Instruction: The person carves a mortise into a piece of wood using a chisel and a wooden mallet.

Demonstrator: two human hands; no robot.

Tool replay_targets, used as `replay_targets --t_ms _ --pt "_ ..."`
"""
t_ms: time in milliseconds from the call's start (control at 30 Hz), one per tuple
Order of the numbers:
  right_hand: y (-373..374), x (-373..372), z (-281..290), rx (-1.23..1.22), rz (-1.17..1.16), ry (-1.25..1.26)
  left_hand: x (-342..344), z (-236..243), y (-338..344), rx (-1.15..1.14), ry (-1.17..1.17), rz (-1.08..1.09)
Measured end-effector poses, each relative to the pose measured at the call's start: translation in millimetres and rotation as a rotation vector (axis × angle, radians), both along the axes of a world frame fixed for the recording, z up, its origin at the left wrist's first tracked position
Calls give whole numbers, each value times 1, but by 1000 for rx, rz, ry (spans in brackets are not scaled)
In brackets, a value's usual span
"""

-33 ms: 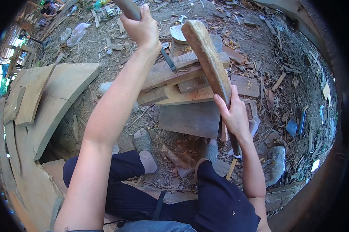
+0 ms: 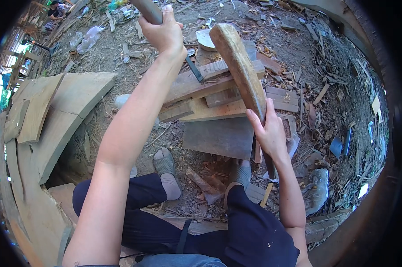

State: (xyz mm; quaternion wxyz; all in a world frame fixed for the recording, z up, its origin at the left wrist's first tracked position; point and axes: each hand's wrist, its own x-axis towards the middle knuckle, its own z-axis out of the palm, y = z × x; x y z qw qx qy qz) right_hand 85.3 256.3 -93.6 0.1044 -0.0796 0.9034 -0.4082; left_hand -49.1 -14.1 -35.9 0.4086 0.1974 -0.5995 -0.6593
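Note:
My left hand is closed on a grey tool handle, high at the upper middle; a dark flat blade, seemingly part of that tool, slants down to a stack of wooden blocks and boards. In my right hand is a long, worn wooden club, gripped toward its narrow lower end, its thick end slanting up beside the stack. Below the stack lies a grey flat slab, near my sandalled feet.
Large curved planks lie at the left. Wood scraps, plastic bags and litter cover the dirt. A clear crumpled plastic piece is at lower right. Another person crouches at the far upper left. A dark curved edge borders the right.

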Motion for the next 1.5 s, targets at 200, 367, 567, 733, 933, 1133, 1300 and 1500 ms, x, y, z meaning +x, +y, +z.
replay_targets --t_ms 200,367,567,733,933,1133,1300,1500 --pt "-1 4 -8 58 -34 41 14 7 17 69 113 -69" --pt "-3 3 -7 31 2 42 16 -1 12 51 116 -75" --pt "-4 5 -14 2 -15 32 32 3 46 -196 246 23" --pt "0 10 4 -227 -26 -5 43 14 85 -429 145 68" --pt "11 4 96 -425 -102 -36 55 8 84 -400 114 83" --pt "-13 9 248 -329 13 563 67 12 88 -431 146 79" --pt "6 -7 235 375 164 495 71 6 105 -434 68 32" --pt "5 33 301 18 92 400 78 2 85 -418 37 6"
